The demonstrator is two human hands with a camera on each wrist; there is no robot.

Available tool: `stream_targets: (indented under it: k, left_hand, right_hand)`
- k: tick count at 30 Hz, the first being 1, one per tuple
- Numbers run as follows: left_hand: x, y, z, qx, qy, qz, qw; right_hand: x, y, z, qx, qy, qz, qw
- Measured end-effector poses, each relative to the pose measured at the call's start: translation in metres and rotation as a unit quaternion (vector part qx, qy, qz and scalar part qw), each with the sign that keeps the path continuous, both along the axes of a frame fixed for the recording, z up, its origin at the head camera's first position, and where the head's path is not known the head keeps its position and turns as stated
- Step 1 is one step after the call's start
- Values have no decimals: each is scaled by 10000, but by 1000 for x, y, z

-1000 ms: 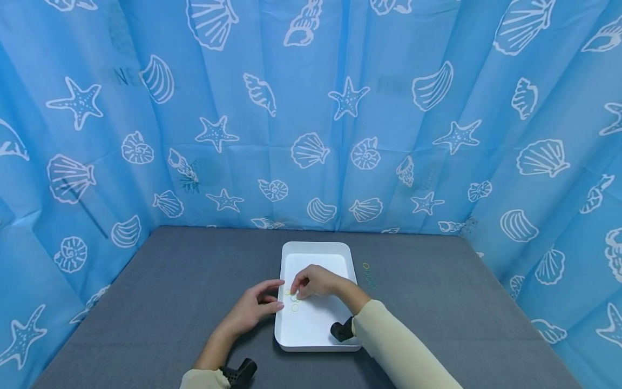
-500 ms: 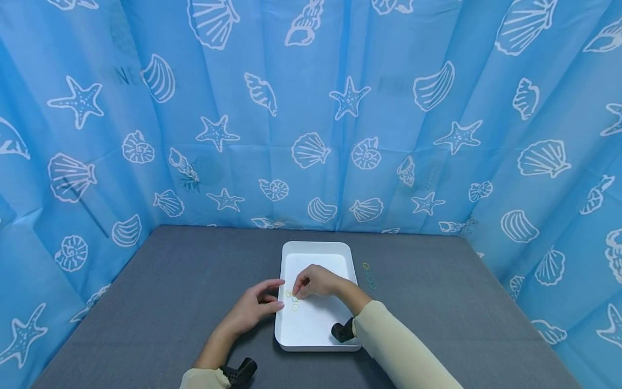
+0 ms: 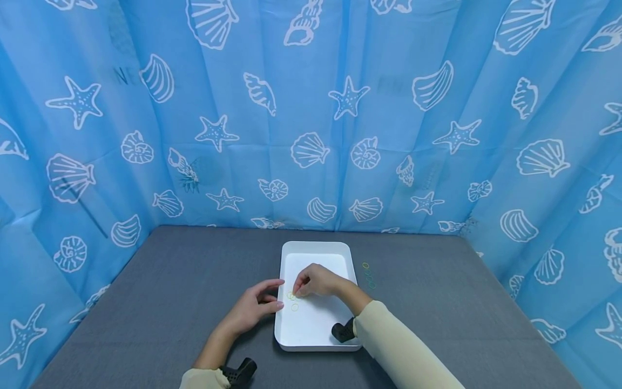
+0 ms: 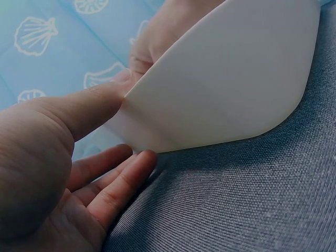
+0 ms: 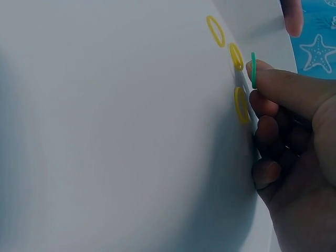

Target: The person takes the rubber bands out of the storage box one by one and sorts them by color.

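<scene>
My right hand (image 3: 318,281) reaches over the white tray (image 3: 320,332), pinching a small green rubber band (image 5: 253,71) between thumb and fingertip. Beside those fingertips, several small yellow bands lie on the tray floor: the right wrist view shows a far yellow band (image 5: 215,31), a middle yellow band (image 5: 236,56) and a near yellow band (image 5: 241,105). My left hand (image 3: 252,309) touches the tray's left side; in the left wrist view one digit lies along the rim, with other fingertips (image 4: 143,160) low against the outer wall near the cloth.
Right of the tray, a yellow band (image 3: 366,265) and several green bands (image 3: 373,286) lie in a row on the grey cloth-covered table (image 3: 437,313). A blue curtain (image 3: 311,113) with white shells and starfish surrounds the table at the back and sides.
A yellow band by the right fingertips has shifted slightly right and nearer me. The right fingertips have moved very little; my left hand and the tray keep their places.
</scene>
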State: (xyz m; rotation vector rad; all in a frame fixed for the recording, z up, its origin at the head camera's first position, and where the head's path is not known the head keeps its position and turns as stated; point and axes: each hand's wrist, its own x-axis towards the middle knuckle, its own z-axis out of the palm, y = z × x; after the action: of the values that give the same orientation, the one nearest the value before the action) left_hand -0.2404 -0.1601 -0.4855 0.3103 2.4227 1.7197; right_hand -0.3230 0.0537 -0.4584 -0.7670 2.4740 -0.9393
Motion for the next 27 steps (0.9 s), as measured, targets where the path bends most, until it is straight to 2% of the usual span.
stream_targets:
  k: [15, 21, 27]
  left_hand:
    - [-1, 1, 0, -17, -28, 35, 10000]
    - [-1, 1, 1, 74, -70, 39, 9999]
    - [0, 1, 0, 59, -51, 31, 10000]
  right_hand:
    - [1, 13, 10, -36, 118, -119, 9999]
    - [1, 22, 21, -212, 291, -126, 9993]
    - [3, 32, 29, -468, 382, -367, 9975]
